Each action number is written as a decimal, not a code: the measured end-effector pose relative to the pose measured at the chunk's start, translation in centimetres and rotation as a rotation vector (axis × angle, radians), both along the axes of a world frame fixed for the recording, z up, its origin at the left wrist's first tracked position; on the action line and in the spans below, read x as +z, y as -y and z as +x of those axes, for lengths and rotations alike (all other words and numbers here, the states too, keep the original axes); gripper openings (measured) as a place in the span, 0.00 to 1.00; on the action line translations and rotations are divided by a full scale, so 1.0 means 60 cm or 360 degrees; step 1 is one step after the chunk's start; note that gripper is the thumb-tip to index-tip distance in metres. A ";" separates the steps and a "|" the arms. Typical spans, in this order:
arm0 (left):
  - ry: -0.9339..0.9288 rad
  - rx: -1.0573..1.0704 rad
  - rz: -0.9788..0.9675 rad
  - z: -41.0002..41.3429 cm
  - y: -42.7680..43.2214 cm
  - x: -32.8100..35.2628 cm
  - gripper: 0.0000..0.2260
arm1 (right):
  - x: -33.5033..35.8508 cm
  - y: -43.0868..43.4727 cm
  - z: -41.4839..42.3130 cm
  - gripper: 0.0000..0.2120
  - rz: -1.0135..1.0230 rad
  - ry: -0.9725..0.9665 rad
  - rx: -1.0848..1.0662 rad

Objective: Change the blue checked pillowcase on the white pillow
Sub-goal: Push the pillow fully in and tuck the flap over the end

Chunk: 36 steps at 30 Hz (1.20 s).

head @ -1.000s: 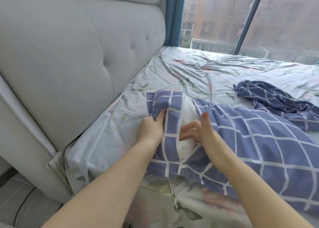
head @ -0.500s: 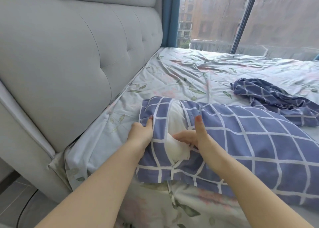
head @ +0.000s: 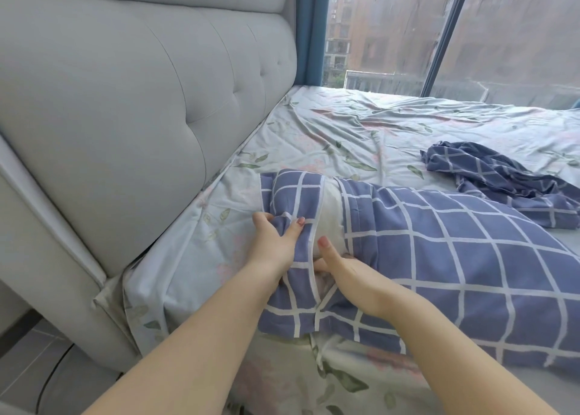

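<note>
A: What are the hands doing?

B: The left hand [head: 276, 237] bunches the end flap of the blue checked pillowcase [head: 455, 251] in curled fingers. The right hand [head: 346, 272] has its fingers tucked into the opening, thumb up. What they hold I cannot tell.

A: And the pillow?

B: The white pillow [head: 329, 207] shows in that gap, on the bed sheet [head: 361, 126] near the headboard [head: 141, 94]. Its long axis runs rightward from the hands, so the open end is right at them, and the left hand is nearer the flap.
</note>
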<state>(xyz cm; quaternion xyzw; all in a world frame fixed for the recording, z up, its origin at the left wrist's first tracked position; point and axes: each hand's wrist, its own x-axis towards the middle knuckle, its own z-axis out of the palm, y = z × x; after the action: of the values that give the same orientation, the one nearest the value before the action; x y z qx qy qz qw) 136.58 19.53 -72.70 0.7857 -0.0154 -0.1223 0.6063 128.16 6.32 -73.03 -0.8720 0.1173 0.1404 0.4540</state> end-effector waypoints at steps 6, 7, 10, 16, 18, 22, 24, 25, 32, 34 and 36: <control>0.0135 0.0134 0.0618 0.021 -0.029 0.012 0.23 | 0.018 0.017 0.021 0.45 0.0676 0.0159 -0.0251; 0.0276 0.0145 0.0663 0.017 -0.031 0.018 0.21 | 0.026 0.021 0.014 0.47 0.0657 0.0246 -0.0205; 0.0467 -0.0022 0.0466 0.006 -0.037 0.035 0.11 | 0.034 0.033 -0.002 0.52 0.0793 0.0416 -0.0125; 0.0241 -0.0437 0.0925 -0.011 -0.053 0.035 0.18 | -0.012 0.008 0.040 0.54 0.0682 0.0113 0.0099; 0.0086 -0.0454 0.0995 -0.013 -0.056 0.032 0.24 | -0.033 0.004 0.037 0.46 0.0896 0.0092 0.0052; 0.0187 -0.0334 0.0796 -0.001 -0.062 0.026 0.22 | -0.001 -0.010 0.023 0.29 0.0500 0.0289 -0.0185; 0.0267 -0.0270 0.0493 0.002 -0.063 0.028 0.15 | 0.013 -0.009 0.000 0.16 0.0159 0.0535 -0.0065; 0.0275 -0.0269 0.0369 0.001 -0.063 0.030 0.13 | 0.018 -0.010 -0.006 0.12 0.0027 0.0585 0.0022; -0.0116 -0.0245 -0.0239 -0.007 -0.063 0.043 0.09 | 0.010 -0.013 0.009 0.04 -0.0091 0.0686 0.0111; -0.0111 -0.0269 -0.0219 -0.009 -0.063 0.046 0.09 | 0.012 -0.008 0.013 0.06 0.0059 0.0639 0.0092; -0.0085 -0.0267 -0.0210 -0.008 -0.062 0.049 0.10 | 0.017 -0.002 0.012 0.07 0.0380 0.0587 -0.0036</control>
<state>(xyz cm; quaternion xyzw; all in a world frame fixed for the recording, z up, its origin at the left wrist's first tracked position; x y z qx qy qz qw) 136.07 23.25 -69.77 0.7364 -0.0730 -0.1922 0.6446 128.88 6.45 -72.01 -0.8215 0.0247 -0.0137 0.5694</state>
